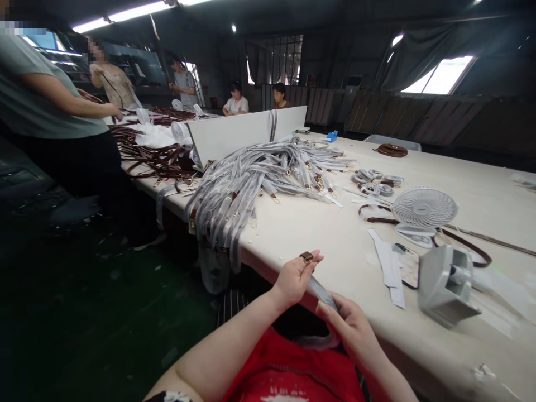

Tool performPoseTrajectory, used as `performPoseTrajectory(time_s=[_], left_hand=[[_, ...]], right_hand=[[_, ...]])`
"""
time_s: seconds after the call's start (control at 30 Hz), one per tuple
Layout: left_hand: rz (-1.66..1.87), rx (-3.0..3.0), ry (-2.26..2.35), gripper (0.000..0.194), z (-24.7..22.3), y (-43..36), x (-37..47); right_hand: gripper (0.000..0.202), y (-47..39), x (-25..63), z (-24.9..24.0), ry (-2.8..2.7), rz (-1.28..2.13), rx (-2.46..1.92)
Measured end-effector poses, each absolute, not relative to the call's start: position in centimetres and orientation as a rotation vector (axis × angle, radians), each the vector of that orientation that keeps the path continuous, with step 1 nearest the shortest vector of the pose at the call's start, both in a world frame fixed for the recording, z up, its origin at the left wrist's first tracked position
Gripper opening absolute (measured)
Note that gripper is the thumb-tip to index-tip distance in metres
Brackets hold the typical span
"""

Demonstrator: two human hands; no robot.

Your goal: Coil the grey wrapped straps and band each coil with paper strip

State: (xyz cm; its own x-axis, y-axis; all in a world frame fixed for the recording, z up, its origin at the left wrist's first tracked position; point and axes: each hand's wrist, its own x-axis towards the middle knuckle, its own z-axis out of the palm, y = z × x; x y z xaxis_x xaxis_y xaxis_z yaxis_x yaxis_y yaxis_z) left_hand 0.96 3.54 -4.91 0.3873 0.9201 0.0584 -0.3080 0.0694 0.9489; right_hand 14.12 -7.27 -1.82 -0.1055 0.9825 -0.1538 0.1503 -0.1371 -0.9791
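Between my two hands runs a grey, plastic-wrapped strap (323,292) with a brown leather end. My left hand (291,282) is closed around that end, and a brown tab with a gold-coloured fitting (306,257) sticks up past the fingers. Lower and to the right, my right hand (352,324) pinches the strap farther along, thumb on top. Part of the strap hangs in a loop over my red apron (288,365). Ahead of my left hand lies a big heap of similar wrapped straps (251,167), some hanging over the table edge.
On the table (293,229) stand a tape dispenser (446,285) and a white round fan (425,207). White paper strips (385,265) lie beside a phone (408,265). A white divider board (243,134) crosses the table. Co-workers stand or sit beyond, one in a green shirt (46,89) at left.
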Motion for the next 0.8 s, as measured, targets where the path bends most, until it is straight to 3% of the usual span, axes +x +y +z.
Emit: performPoseTrajectory(time_s=[0.17, 0.37, 0.57, 0.8], left_hand=[[1.012, 0.451, 0.617, 0.023, -1.0, 6.2, -1.8], [1.029, 0.339, 0.634, 0.021, -0.2, 7.7, -1.9], [1.171, 1.118, 0.711, 0.031, -3.7, 4.5, 0.4], [0.655, 2.173, 0.574, 0.024, -2.8, 0.2, -1.3]], right_hand=[[0.036, -8.1, 14.5, -1.6, -1.614, 1.189, -1.385], [0.037, -7.8, 14.1, -2.1, -1.624, 1.114, -1.449], [0.035, -8.0, 14.3, -0.5, -1.534, 1.089, -1.466], [0.038, -5.3, 18.1, 1.0, -1.45, 0.946, -1.584]])
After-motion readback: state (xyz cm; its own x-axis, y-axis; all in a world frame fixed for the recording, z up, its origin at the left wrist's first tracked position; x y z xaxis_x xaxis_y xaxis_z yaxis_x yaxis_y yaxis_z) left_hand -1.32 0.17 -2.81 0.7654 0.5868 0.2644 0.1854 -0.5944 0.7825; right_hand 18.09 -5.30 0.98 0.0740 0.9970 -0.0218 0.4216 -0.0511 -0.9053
